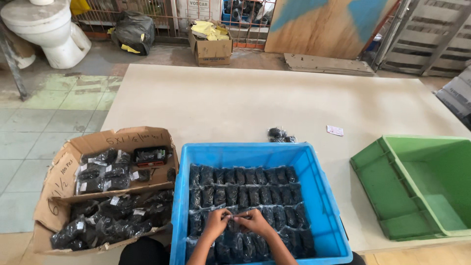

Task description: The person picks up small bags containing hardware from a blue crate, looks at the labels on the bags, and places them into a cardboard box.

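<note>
A blue plastic crate (314, 172) sits in front of me, filled with rows of small clear bags of black parts (240, 184). Both my hands are down inside it, close together over the nearer rows. My left hand (216, 223) and my right hand (255, 222) pinch the same small bag of black parts (235, 216) between their fingertips. The bag is mostly hidden by my fingers.
A torn cardboard box (64, 172) of similar bags stands left of the crate. A green crate (417, 181) sits at the right. A few loose bags (279, 134) and a small card (335, 130) lie on the pale board (274, 98). Beyond are a toilet bowl (44, 29) and a carton (211, 46).
</note>
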